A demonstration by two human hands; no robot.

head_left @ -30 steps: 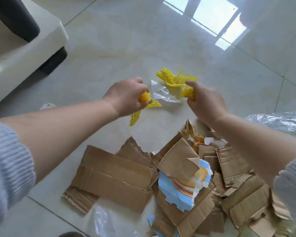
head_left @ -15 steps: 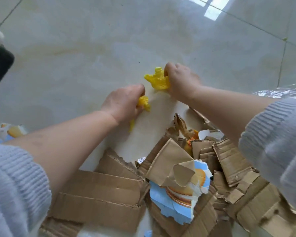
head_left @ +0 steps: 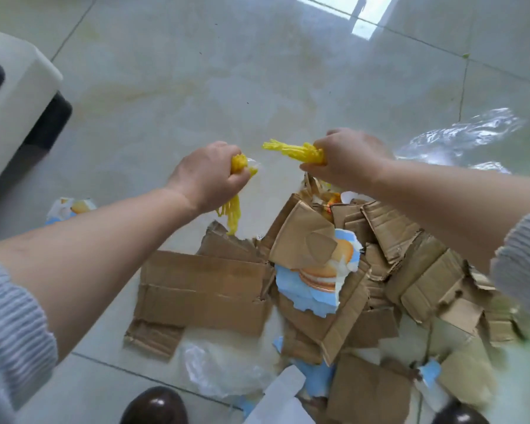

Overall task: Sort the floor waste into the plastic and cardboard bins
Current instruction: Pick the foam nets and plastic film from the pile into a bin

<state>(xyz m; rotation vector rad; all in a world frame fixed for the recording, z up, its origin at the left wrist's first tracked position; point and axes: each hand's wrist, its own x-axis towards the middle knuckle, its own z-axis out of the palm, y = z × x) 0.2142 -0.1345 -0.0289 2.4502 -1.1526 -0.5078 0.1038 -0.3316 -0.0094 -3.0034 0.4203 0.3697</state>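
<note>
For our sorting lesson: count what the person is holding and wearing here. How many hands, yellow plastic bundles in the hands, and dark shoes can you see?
Hands: 2 (left hand, right hand)
Yellow plastic bundles: 2 (left bundle, right bundle)
Dark shoes: 2 (left shoe, right shoe)
Total: 6

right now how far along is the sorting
Nothing looks binned yet; no bins in view. In hand: left hand and right hand each grip yellow netting. Left: the cardboard pile, clear plastic film and a bag.

Clothing — head view
Ribbed grey-blue knit sleeves point(head_left: 13, 325) pushed up both forearms; dark glossy shoes point(head_left: 155, 407) at bottom edge — toes only.
</note>
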